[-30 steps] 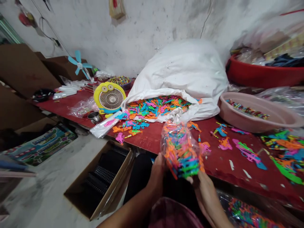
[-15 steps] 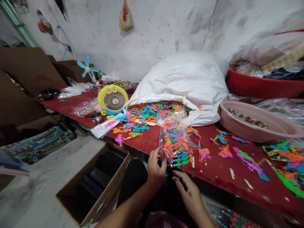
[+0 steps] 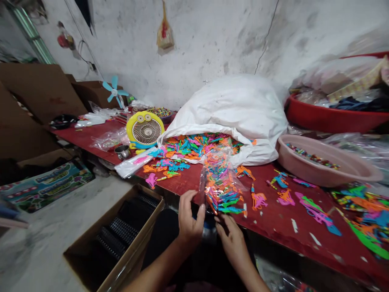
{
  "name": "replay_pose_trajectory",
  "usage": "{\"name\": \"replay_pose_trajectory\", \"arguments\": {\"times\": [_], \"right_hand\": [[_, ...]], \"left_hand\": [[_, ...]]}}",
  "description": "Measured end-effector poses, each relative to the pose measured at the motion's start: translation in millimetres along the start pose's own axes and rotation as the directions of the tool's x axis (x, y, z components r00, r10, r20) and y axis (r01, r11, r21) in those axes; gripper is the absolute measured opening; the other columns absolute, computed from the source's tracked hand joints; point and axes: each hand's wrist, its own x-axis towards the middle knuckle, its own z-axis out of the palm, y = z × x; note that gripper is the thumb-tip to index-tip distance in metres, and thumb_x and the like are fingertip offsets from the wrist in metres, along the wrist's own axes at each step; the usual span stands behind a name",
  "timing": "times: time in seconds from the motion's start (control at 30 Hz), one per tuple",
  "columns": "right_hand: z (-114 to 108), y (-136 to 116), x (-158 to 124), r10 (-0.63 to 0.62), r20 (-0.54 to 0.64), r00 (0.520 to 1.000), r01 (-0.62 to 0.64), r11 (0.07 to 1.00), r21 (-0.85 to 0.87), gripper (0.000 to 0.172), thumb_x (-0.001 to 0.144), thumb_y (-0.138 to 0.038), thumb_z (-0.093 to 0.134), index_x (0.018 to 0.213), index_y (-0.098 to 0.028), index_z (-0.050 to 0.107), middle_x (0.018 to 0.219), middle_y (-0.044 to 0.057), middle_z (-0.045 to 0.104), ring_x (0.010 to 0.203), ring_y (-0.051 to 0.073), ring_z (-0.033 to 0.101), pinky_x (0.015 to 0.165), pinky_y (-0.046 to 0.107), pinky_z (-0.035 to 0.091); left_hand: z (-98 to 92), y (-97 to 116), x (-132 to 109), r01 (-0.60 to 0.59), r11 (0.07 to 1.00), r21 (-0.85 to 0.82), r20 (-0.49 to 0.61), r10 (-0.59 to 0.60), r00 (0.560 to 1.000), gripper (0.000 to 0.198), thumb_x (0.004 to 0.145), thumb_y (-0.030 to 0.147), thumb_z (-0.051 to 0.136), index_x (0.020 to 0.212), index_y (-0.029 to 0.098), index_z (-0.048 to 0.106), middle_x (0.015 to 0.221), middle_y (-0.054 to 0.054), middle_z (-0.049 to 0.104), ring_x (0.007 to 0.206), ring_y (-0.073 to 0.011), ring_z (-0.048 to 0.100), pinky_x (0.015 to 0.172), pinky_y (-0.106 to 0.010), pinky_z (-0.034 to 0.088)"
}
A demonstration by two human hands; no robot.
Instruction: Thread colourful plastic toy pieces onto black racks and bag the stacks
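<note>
A clear plastic bag (image 3: 223,174) full of small orange, pink, blue and green plastic pieces lies at the front edge of the red table. My left hand (image 3: 190,217) is by the bag's lower left side, thumb and fingers apart, with nothing seen in it. Below the bag's near end is my right hand (image 3: 232,233), its fingers bent toward the left. A dark area lies at those fingertips, and what they hold, if anything, I cannot make out. Behind the bag, a large white sack (image 3: 231,109) lies with its mouth open, spilling similar coloured pieces (image 3: 194,145).
A cardboard box (image 3: 121,239) of black ridged items stands on the floor at left. On the red table (image 3: 273,219) are a yellow fan (image 3: 145,129), a metal cup (image 3: 122,152), a pink basin (image 3: 328,162), a red basin (image 3: 337,117) and loose coloured pieces (image 3: 364,211).
My left hand has moved slightly left from the bag's edge, and its fingers have spread. The right hand has shifted a little left. The view has tilted slightly.
</note>
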Motion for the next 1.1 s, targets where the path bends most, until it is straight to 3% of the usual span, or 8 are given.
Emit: {"name": "replay_pose_trajectory", "arguments": {"times": [0.1,0.17,0.27,0.37,0.5,0.8,0.97,1.1], "right_hand": [[-15.0,-11.6,-4.9,0.024,-0.042,0.999,-0.026,0.999,-0.042,0.031,0.088,-0.045,0.057,0.104,-0.022,0.07,0.108,0.01,0.069,0.098,0.024,0.065,0.086,0.034,0.052],[-22.6,-18.4,-6.4,0.028,-0.138,0.99,-0.042,0.994,-0.097,0.031,0.088,-0.047,0.057,0.101,-0.022,0.067,0.098,0.008,0.07,0.086,0.021,0.065,0.077,0.031,0.052],[-29.1,-26.3,-4.7,0.005,-0.295,0.955,-0.045,0.99,-0.131,0.037,0.085,-0.05,0.06,0.109,-0.021,0.061,0.086,0.004,0.068,0.068,0.017,0.06,0.06,0.026,0.048],[-30.3,-30.9,3.1,-0.066,-0.358,0.931,0.019,0.991,-0.131,0.038,0.086,-0.049,0.06,0.111,-0.02,0.06,0.081,0.002,0.065,0.067,0.015,0.058,0.061,0.025,0.047],[-27.5,-34.0,18.0,-0.173,-0.295,0.94,0.143,0.982,-0.121,0.03,0.088,-0.046,0.058,0.103,-0.021,0.063,0.087,0.004,0.066,0.075,0.016,0.06,0.07,0.027,0.048],[-29.0,-41.4,33.8,-0.17,-0.144,0.975,0.14,0.97,-0.197,0.022,0.09,-0.044,0.057,0.093,-0.021,0.058,0.079,0.001,0.063,0.068,0.015,0.058,0.064,0.026,0.045],[-26.3,-45.0,41.1,-0.129,-0.132,0.983,0.108,0.982,-0.157,0.02,0.089,-0.041,0.055,0.092,-0.02,0.057,0.077,0.0,0.06,0.067,0.014,0.055,0.061,0.026,0.042],[-21.3,-37.2,41.4,-0.071,-0.112,0.991,0.073,0.997,0.008,0.028,0.083,-0.039,0.063,0.102,-0.019,0.058,0.08,-0.001,0.06,0.064,0.012,0.053,0.062,0.025,0.045]], "left_hand": [[5.4,17.9,1.9,-0.155,0.985,0.076,0.011,0.155,0.988,0.065,0.081,0.037,0.068,0.138,0.02,0.041,0.139,-0.017,0.046,0.129,-0.0326,0.046,0.107,-0.05,0.038],[7.9,28.1,6.3,-0.269,0.955,0.125,0.066,0.263,0.963,0.073,0.079,0.037,0.071,0.142,0.022,0.038,0.145,-0.017,0.042,0.134,-0.034,0.041,0.11,-0.052,0.035],[7.6,38.5,21.7,-0.4,0.901,0.17,0.188,0.369,0.91,0.06,0.085,0.027,0.063,0.141,0.023,0.041,0.147,-0.015,0.042,0.138,-0.0322,0.037,0.114,-0.053,0.029],[6.8,41.6,43.4,-0.442,0.887,0.138,0.34,0.376,0.862,0.044,0.089,0.021,0.055,0.133,0.02,0.051,0.14,-0.013,0.05,0.133,-0.0287,0.044,0.113,-0.05,0.032],[11.0,35.3,64.9,-0.471,0.881,0.051,0.461,0.397,0.794,0.028,0.092,0.017,0.049,0.117,0.018,0.063,0.121,-0.011,0.062,0.117,-0.0242,0.054,0.103,-0.042,0.045],[11.0,24.4,85.6,-0.418,0.901,-0.118,0.504,0.417,0.756,0.03,0.087,0.014,0.051,0.114,0.017,0.065,0.116,-0.011,0.062,0.112,-0.0212,0.057,0.098,-0.038,0.049],[5.3,35.2,92.4,-0.44,0.893,-0.1,0.556,0.416,0.719,0.038,0.084,0.03,0.064,0.121,0.023,0.063,0.126,-0.009,0.06,0.12,-0.0248,0.053,0.107,-0.046,0.038],[7.9,37.9,93.6,-0.51,0.86,-0.003,0.59,0.413,0.693,0.024,0.088,0.033,0.063,0.11,0.024,0.068,0.115,-0.006,0.066,0.111,-0.0233,0.057,0.111,-0.049,0.027]]}}
